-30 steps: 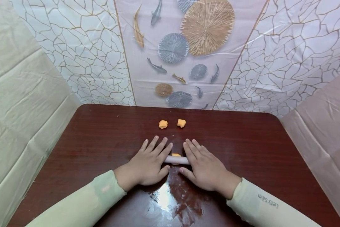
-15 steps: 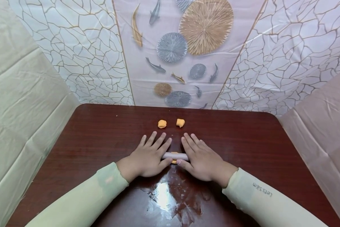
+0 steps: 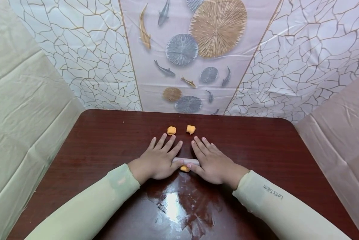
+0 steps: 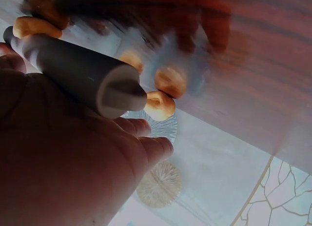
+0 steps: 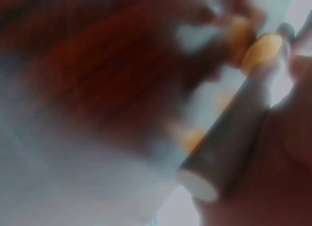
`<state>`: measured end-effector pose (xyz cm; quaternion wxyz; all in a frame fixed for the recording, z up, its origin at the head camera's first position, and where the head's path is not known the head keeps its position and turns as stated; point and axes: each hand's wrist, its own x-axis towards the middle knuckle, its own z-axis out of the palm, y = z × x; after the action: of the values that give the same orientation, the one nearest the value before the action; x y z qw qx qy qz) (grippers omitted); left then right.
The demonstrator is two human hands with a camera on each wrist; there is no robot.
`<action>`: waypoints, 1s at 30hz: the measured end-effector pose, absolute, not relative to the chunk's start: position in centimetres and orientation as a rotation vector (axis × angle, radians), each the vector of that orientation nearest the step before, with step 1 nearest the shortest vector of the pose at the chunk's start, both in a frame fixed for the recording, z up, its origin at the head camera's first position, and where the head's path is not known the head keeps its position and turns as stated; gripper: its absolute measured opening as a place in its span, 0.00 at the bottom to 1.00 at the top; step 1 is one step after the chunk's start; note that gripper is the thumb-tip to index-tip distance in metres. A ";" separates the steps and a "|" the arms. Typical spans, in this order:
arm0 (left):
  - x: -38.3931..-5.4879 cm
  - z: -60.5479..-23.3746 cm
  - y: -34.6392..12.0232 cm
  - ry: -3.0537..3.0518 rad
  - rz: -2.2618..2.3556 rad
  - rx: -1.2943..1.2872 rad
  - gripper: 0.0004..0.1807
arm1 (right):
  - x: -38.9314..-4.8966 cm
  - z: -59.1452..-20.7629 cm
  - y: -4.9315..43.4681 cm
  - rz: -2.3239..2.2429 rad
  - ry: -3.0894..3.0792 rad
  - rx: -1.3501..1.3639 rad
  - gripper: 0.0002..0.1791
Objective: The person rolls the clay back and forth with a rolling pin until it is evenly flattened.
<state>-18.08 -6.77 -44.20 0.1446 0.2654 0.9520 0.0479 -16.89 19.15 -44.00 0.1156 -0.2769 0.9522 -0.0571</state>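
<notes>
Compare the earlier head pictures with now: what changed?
The left hand, right hand and pale rod moved forward, away from the person. The near orange lump, first showing mainly beyond the rod, now shows on its near side. Nothing was visibly grasped or released. The two far orange lumps stayed put.

Tabletop (image 3: 107, 143): dark reddish-brown, glossy, faint wood grain, far corners rounded. A bright light reflection (image 3: 171, 207) shows on the near part, with whitish smudges (image 3: 198, 221) beside it. One pale speck (image 3: 123, 122) lies near the far left edge.

Backdrop (image 3: 170, 60) behind the table: printed fabric, lightly creased; middle section bears grey and gold fish and ribbed discs, flanked by white sections with gold crack-like lines.

Left side: cream cloth (image 3: 23, 100), fold lines visible. Right side: pinkish-beige cloth (image 3: 344, 136), wrinkled.
</notes>
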 end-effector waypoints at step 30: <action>-19.7 -43.3 -6.4 2.648 0.133 0.724 0.45 | -19.0 -43.7 19.1 -0.168 2.674 -0.740 0.55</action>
<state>-19.67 -6.43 -43.31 0.1954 0.2583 0.9449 0.0473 -18.99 19.11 -43.74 0.1799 -0.2620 0.9463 -0.0595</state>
